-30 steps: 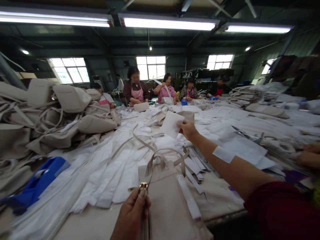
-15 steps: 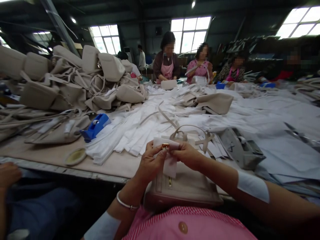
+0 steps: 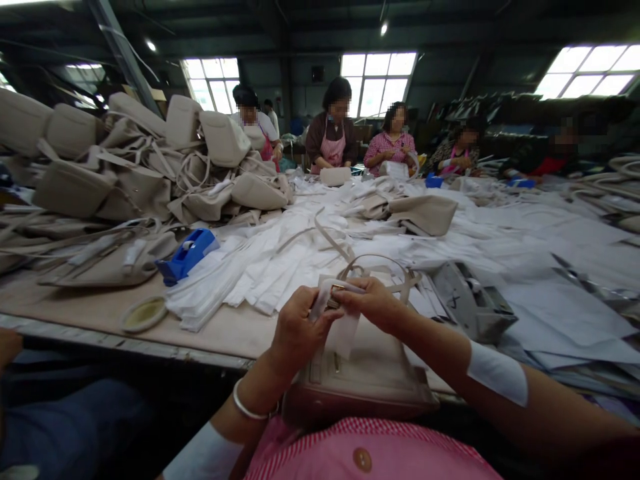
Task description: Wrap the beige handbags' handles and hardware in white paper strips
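A beige handbag (image 3: 370,373) lies at the table's front edge, against my pink apron. Over it my left hand (image 3: 303,327) pinches the left side of a strip of thin white paper (image 3: 345,337) wrapped about a gold-coloured buckle (image 3: 334,299). My right hand (image 3: 373,303) has its thumb and fingers closed on the buckle and the paper's upper right part. Part of the buckle is hidden behind the fingers. The bag's thin handle (image 3: 380,257) stands in a loop just behind my hands.
A grey tape dispenser (image 3: 470,303) stands right of the bag; a blue one (image 3: 187,257) is at left near a round pad (image 3: 144,313). White paper sheets (image 3: 270,267) spread over the table. Beige bags (image 3: 225,137) are heaped at left. Several people work across the table.
My right fingers have shifted left onto the buckle, and the paper now folds over its top. My left hand has turned slightly. A co-worker at back left has come up into view.
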Demonstrator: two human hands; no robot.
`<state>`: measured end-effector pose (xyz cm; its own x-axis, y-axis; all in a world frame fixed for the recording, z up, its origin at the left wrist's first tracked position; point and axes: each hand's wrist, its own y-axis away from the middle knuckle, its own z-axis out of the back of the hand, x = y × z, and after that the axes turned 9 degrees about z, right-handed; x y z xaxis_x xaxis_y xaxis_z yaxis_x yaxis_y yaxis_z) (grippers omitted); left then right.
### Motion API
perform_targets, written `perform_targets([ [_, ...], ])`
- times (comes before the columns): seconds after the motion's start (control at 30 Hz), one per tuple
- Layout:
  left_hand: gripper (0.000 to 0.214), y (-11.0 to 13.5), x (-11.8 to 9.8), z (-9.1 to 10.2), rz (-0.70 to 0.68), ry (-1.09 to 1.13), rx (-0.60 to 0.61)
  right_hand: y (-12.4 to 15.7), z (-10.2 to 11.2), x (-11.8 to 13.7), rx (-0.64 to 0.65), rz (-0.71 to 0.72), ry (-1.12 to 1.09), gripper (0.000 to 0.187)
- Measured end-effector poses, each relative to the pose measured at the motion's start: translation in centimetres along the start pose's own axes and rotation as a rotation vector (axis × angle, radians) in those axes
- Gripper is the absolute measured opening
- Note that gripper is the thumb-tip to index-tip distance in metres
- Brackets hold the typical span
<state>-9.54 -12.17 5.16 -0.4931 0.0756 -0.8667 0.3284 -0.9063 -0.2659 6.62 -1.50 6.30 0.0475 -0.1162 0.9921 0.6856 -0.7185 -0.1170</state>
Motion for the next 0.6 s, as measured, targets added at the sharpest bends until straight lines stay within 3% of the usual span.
perform_targets([
  [0.07,0.041,-0.4,0.0,0.8,0.057,0.212,0.194,0.1,0.1,-0.1,0.018,0.035,-0.050,0.034],
  [0.17,0.050,-1.0,0.6,1.0,0.320,0.556,0.425,0.4,0.0,-0.2,0.023,0.012,-0.141,0.033],
  [0.23,0.045,-1.3,1.0,0.4,0.417,0.656,0.458,0.5,-0.3,-0.2,-0.001,-0.005,-0.178,0.032],
  [0.37,0.043,-1.3,0.8,-1.2,0.418,0.689,0.470,0.6,-0.9,0.1,-0.081,-0.003,-0.123,0.032],
  [0.5,0.056,-0.8,-0.3,-1.7,0.430,0.607,0.550,0.6,-1.0,0.3,-0.165,0.084,0.095,0.031],
  [0.6,0.054,-0.7,-0.9,-1.5,0.343,0.459,0.501,0.5,-1.0,0.2,-0.169,0.080,0.192,0.032],
])
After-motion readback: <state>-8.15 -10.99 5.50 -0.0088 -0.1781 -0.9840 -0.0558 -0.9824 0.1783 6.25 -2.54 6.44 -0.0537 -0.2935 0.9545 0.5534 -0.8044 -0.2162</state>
